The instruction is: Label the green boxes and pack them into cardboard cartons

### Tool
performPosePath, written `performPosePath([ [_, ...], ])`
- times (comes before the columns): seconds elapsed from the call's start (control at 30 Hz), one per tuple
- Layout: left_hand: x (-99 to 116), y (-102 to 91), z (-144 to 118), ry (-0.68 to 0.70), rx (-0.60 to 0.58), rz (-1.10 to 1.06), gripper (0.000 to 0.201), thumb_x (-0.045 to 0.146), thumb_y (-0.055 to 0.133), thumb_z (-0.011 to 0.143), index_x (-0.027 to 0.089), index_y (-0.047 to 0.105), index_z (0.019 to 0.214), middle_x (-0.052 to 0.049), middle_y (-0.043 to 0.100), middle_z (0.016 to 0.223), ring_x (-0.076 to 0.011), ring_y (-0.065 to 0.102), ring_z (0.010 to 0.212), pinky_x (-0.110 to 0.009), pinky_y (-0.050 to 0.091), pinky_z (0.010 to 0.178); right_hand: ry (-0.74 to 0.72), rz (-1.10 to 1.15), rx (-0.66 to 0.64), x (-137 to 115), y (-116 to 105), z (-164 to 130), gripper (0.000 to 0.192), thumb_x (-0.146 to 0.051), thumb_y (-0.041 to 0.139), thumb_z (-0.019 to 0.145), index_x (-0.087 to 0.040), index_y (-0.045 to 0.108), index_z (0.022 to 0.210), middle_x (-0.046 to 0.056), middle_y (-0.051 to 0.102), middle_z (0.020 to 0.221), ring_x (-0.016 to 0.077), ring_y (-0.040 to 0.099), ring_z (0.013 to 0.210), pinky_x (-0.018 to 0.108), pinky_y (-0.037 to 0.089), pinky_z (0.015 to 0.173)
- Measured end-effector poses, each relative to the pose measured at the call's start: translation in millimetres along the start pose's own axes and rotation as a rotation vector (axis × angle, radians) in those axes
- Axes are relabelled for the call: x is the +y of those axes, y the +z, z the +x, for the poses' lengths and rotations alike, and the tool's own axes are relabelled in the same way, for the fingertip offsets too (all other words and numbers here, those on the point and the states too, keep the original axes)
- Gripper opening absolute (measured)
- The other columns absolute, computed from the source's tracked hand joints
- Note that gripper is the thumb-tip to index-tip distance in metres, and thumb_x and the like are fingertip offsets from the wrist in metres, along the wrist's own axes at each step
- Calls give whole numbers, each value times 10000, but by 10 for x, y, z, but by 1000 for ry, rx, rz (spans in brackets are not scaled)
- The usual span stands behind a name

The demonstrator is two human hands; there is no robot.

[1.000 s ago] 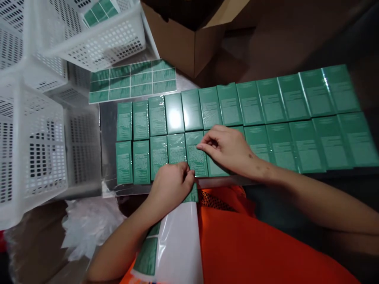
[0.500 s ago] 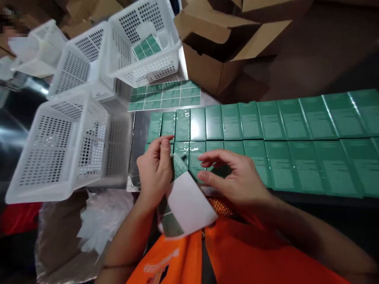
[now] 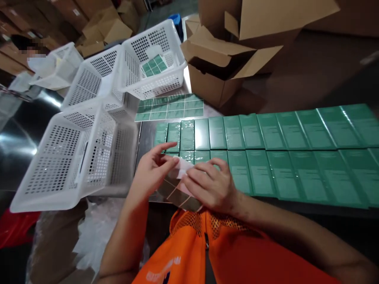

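My left hand and right hand pinch a label sheet at its top edge. It looks thin, floppy and slick, so I'd grip the edges beside the boxes.

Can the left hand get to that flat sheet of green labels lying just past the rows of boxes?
Probably yes. The left hand is pinching a label sheet together with the right hand, but the sheet of green labels lies uncovered beyond low flat boxes, with nothing tall between.

Both hands grip sticker sheet over green boxes.
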State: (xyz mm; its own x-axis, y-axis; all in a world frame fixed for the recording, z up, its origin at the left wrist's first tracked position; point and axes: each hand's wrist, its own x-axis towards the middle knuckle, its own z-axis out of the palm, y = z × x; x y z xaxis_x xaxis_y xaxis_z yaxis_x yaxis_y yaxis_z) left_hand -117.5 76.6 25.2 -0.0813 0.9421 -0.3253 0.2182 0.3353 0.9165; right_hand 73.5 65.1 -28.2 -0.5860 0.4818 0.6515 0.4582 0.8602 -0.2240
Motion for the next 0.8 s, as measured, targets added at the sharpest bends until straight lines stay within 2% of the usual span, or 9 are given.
performPosePath([
  [0.07,-22,-81,48,-24,-33,-30,456,278,770,727,182,650,1156,47,545,617,-95,457,548,-205,364,519,-185,116,-99,-57,-35,-37,215,-140,559,912,-287,705,851,-22,752,994,174,659,948,390,485,826],
  [0.13,-58,-181,107,-4,-1,-64,455,242,762,737,207,632,1172,40,565,672,-95,484,597,-196,392,556,-351,270,-138,-92,-139,-64,243,-144,554,900,-289,666,740,-58,748,965,130,655,878,343,510,821],
  [0.2,-77,-280,172,10,52,-122,468,203,751,732,223,623,1182,40,573,712,-92,504,637,-188,410,590,-345,445,-118,-53,-310,-62,256,-180,535,926,-293,636,720,-87,748,961,105,662,900,321,508,858],
  [0.3,-30,-345,251,-50,162,-189,404,146,682,706,220,662,1102,47,532,694,-72,454,570,-177,344,514,-66,641,-45,213,-594,35,154,-205,552,954,-285,646,862,-51,748,977,124,671,989,331,498,913],
  [0.37,34,-291,287,-91,192,-136,323,153,634,704,217,700,1013,48,481,644,-66,372,496,-198,250,444,170,655,-6,495,-702,157,108,-169,601,926,-262,653,905,-20,735,909,150,678,911,331,517,853],
  [0.47,108,-93,343,-92,81,49,191,295,627,792,205,729,926,42,426,571,-90,335,471,-238,217,438,540,618,44,933,-649,349,34,-230,679,872,-232,662,842,-2,701,808,162,646,750,311,503,690],
  [0.53,107,56,402,-60,-13,157,268,423,638,825,190,727,922,32,453,573,-110,387,502,-246,265,470,708,636,20,1166,-505,433,107,-302,715,832,-207,667,817,8,681,762,149,607,678,293,463,619],
  [0.67,0,233,573,28,-159,353,358,507,645,835,176,705,959,31,484,572,-119,410,527,-249,270,505,845,723,-67,1435,-195,473,170,-324,752,756,-178,670,790,-7,625,664,121,536,608,270,399,568],
  [0.8,-106,283,716,71,-184,461,292,469,604,868,183,655,845,40,475,559,-114,393,512,-259,253,511,901,768,-126,1510,-45,468,178,-310,759,741,-164,682,806,-10,630,642,118,535,591,254,385,549],
])
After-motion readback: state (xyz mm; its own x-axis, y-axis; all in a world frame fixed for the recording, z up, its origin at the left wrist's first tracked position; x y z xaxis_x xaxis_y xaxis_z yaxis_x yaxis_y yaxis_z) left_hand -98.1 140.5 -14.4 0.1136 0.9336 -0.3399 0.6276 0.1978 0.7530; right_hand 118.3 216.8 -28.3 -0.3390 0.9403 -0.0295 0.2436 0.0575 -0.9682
